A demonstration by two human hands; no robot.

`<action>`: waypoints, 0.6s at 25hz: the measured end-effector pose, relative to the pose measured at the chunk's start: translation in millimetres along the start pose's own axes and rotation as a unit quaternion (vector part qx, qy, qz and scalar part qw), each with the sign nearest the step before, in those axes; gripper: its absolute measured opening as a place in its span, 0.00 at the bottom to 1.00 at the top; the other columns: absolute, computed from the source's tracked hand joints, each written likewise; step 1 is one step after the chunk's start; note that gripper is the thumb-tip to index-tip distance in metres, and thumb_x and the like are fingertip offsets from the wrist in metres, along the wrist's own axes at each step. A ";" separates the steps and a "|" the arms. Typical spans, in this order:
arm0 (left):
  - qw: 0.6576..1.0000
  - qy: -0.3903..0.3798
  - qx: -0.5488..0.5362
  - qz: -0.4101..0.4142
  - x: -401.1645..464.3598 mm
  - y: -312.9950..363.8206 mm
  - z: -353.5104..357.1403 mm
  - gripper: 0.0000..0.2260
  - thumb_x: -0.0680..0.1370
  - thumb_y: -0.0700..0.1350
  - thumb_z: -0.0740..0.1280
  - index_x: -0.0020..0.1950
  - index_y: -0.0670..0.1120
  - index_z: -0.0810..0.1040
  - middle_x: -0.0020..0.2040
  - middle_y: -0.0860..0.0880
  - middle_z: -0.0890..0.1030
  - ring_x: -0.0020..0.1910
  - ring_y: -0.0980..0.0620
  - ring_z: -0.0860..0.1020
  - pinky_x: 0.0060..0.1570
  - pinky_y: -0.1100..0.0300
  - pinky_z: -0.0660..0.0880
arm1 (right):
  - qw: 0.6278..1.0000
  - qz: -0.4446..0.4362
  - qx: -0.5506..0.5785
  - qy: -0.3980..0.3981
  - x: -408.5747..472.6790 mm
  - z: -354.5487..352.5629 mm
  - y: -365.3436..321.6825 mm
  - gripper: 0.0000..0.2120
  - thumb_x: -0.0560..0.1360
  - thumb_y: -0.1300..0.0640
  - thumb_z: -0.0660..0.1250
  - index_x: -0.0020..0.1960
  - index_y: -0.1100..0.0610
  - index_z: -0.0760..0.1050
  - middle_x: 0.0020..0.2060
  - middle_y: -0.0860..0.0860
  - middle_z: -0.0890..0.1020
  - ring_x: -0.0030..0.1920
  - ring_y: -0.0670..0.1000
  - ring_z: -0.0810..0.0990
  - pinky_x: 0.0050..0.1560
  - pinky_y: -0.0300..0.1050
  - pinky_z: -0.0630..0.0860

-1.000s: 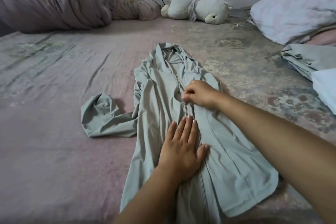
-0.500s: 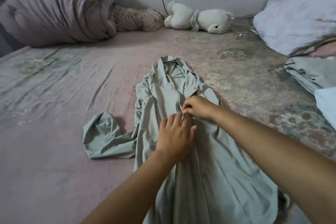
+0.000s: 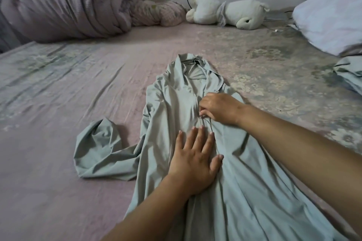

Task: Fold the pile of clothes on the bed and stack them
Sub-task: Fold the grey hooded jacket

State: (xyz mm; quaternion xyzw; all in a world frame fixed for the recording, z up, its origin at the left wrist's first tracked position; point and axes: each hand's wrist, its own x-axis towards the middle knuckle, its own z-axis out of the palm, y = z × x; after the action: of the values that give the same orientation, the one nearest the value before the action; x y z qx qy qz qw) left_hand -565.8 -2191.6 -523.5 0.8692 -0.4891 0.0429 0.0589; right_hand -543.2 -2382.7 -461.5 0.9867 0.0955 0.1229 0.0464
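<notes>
Pinching at the zipper (image 3: 202,121), the right hand (image 3: 217,108) has its fingers curled tight on the pull, right at the chest of the pale green jacket (image 3: 176,107). Left hand (image 3: 194,159) is flat, fingers straight and spread, palm pressing the fabric down just below that pinch, fingertips nearly reaching the zipper line. Both forearms come in from 5 and 6 o'clock.

Jacket lies lengthwise at the centre of the bed sheet (image 3: 58,103), collar pointing to 12 o'clock, hem running off toward 6. One sleeve (image 3: 98,152) is flung out to 9 o'clock, crumpled in a loose loop on the pink sheet, apart from the body except where it joins.

Up at 11 o'clock, a rolled-up mauve duvet (image 3: 64,4) sits against the wall, with a smaller patterned bundle (image 3: 158,12) touching it. At 12 to 1 o'clock a white plush toy (image 3: 225,11) lies on its side. A pale pillow (image 3: 333,15) fills the 2 o'clock corner, and just below it, at 3 o'clock, the edge of another grey-green garment (image 3: 350,74) peeks in, well apart from the jacket.
</notes>
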 end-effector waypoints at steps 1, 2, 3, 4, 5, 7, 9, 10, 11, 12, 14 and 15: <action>1.000 0.019 0.005 0.000 0.3 -0.5 1.0 0.29 0.78 0.60 0.48 0.70 0.46 0.71 0.71 0.44 0.70 0.70 0.44 0.69 0.68 0.41 0.62 | 1.000 0.007 0.010 0.000 1.4 0.5 1.1 0.08 0.74 0.59 0.70 0.40 0.64 0.76 0.39 0.60 0.81 0.44 0.60 0.79 0.43 0.53 0.75; 1.000 0.027 0.006 -0.007 0.0 -0.7 1.7 0.28 0.77 0.60 0.49 0.69 0.47 0.73 0.69 0.44 0.72 0.68 0.44 0.71 0.67 0.41 0.64 | 1.000 0.020 0.021 -0.010 2.1 0.5 2.4 0.09 0.74 0.58 0.69 0.41 0.64 0.76 0.39 0.59 0.81 0.45 0.59 0.78 0.44 0.53 0.76; 0.999 0.032 0.009 -0.010 0.1 -0.5 1.3 0.28 0.77 0.60 0.51 0.67 0.47 0.75 0.68 0.45 0.74 0.67 0.44 0.73 0.65 0.40 0.67 | 0.999 0.027 0.032 -0.016 1.5 1.6 3.3 0.09 0.75 0.57 0.69 0.42 0.63 0.77 0.40 0.58 0.81 0.46 0.59 0.78 0.46 0.54 0.76; 0.999 0.039 0.008 -0.010 -0.7 -0.4 0.8 0.27 0.76 0.60 0.51 0.67 0.47 0.76 0.67 0.45 0.75 0.66 0.44 0.73 0.64 0.39 0.69 | 0.998 0.034 0.039 -0.023 1.4 3.0 4.9 0.09 0.75 0.56 0.68 0.43 0.63 0.78 0.41 0.57 0.81 0.47 0.58 0.78 0.47 0.53 0.75; 0.999 0.050 0.004 -0.006 -1.0 -0.2 1.8 0.27 0.76 0.60 0.52 0.67 0.47 0.76 0.67 0.45 0.75 0.67 0.44 0.73 0.63 0.39 0.68 | 0.998 0.042 0.048 -0.024 1.7 1.8 7.6 0.09 0.75 0.56 0.68 0.44 0.62 0.78 0.41 0.56 0.81 0.47 0.57 0.77 0.48 0.52 0.75; 0.997 0.078 0.000 0.003 -1.8 0.5 3.8 0.27 0.76 0.59 0.52 0.67 0.47 0.75 0.68 0.45 0.74 0.68 0.44 0.72 0.64 0.38 0.62 | 0.994 0.089 0.068 0.004 6.2 -7.6 19.0 0.09 0.76 0.55 0.67 0.45 0.61 0.77 0.43 0.56 0.81 0.46 0.55 0.76 0.46 0.47 0.72; 0.996 0.089 0.008 0.014 -2.2 -0.3 6.3 0.26 0.77 0.59 0.53 0.68 0.47 0.75 0.69 0.45 0.73 0.69 0.44 0.71 0.63 0.39 0.58 | 0.984 0.154 0.078 0.038 16.5 -21.5 40.1 0.08 0.77 0.56 0.66 0.47 0.62 0.78 0.45 0.57 0.81 0.44 0.54 0.76 0.43 0.43 0.67; 0.996 0.088 0.007 0.016 -2.0 -0.6 6.7 0.26 0.77 0.59 0.53 0.68 0.47 0.75 0.69 0.46 0.73 0.69 0.44 0.70 0.63 0.39 0.57 | 0.981 0.176 0.075 0.033 22.3 -25.5 51.3 0.08 0.77 0.57 0.65 0.48 0.62 0.78 0.46 0.57 0.81 0.45 0.55 0.77 0.43 0.42 0.65; 0.996 0.084 0.004 0.016 -2.2 -1.0 6.4 0.26 0.77 0.59 0.53 0.68 0.47 0.74 0.69 0.46 0.73 0.69 0.44 0.70 0.62 0.39 0.57 | 0.980 0.184 0.065 0.023 28.3 -25.9 60.2 0.08 0.77 0.56 0.65 0.48 0.61 0.78 0.46 0.57 0.82 0.46 0.56 0.77 0.43 0.42 0.65; 0.997 0.079 0.004 0.018 -2.2 -1.4 6.4 0.26 0.77 0.59 0.53 0.68 0.47 0.74 0.69 0.46 0.73 0.69 0.45 0.70 0.63 0.39 0.57 | 0.981 0.186 0.053 0.013 35.2 -23.1 66.0 0.08 0.77 0.56 0.65 0.48 0.61 0.78 0.47 0.57 0.82 0.47 0.56 0.78 0.43 0.43 0.66; 0.996 0.086 0.005 0.018 -2.1 -1.7 7.3 0.26 0.77 0.59 0.53 0.68 0.47 0.74 0.69 0.46 0.73 0.69 0.45 0.70 0.63 0.39 0.57 | 0.982 0.187 0.031 -0.011 48.9 -11.2 67.7 0.08 0.77 0.56 0.65 0.48 0.60 0.78 0.48 0.57 0.81 0.48 0.57 0.78 0.44 0.45 0.70; 0.996 0.086 0.000 0.015 -1.7 -1.7 7.8 0.26 0.77 0.59 0.53 0.68 0.48 0.74 0.69 0.47 0.73 0.69 0.45 0.70 0.63 0.39 0.58 | 0.982 0.188 0.028 -0.024 55.5 -3.3 65.5 0.07 0.77 0.56 0.65 0.48 0.60 0.78 0.48 0.57 0.81 0.48 0.57 0.78 0.45 0.46 0.71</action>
State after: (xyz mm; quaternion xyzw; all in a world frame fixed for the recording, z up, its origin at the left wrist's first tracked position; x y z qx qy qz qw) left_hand -565.0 -2190.4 -531.5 0.8546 -0.4956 0.1181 0.1004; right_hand -479.6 -2435.4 -437.8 0.9907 -0.0891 0.1032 -0.0026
